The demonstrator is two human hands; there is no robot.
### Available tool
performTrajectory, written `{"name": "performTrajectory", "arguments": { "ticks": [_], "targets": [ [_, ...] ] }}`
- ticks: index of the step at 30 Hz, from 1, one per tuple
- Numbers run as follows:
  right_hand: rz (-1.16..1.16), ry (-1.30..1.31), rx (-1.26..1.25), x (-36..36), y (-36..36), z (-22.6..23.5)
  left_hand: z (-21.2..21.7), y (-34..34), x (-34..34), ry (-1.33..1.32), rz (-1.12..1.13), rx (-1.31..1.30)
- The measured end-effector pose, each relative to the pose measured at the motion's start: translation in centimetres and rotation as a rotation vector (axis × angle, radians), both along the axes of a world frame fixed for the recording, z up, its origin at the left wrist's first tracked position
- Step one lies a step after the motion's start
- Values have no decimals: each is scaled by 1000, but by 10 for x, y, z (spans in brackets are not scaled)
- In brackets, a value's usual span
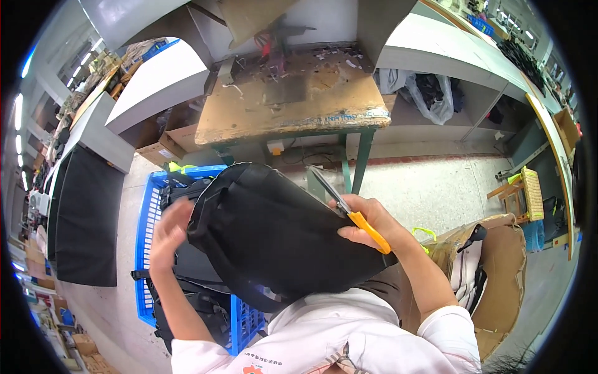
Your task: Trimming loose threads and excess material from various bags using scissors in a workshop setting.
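Observation:
A black fabric bag rests on my lap, filling the middle of the view. My left hand is on its left side, blurred, fingers spread against the edge of the bag. On the bag's right side, my right hand grips small thread snips with orange handles, the metal blades pointing up and to the left over the bag's upper edge. This hand also presses on the bag.
A blue plastic crate with more black bags stands at my left. A worn wooden worktable with scraps is ahead. A cardboard box holding bags sits to my right. A black mat lies far left.

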State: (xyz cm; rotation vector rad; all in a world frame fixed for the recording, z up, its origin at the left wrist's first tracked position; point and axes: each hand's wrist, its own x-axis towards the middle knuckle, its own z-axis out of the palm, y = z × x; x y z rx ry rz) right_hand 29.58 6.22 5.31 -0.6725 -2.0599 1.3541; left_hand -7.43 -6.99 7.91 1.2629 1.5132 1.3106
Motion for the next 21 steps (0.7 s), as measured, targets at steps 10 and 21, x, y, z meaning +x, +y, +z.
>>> {"name": "performTrajectory", "arguments": {
  "ticks": [10, 21],
  "targets": [
    [-187, -274, 329, -8, -19, 8, 34, 94, 78, 139, -193, -265],
    [92, -198, 53, 37, -105, -32, -17, 90, 48, 18, -37, -101]
  ]
}}
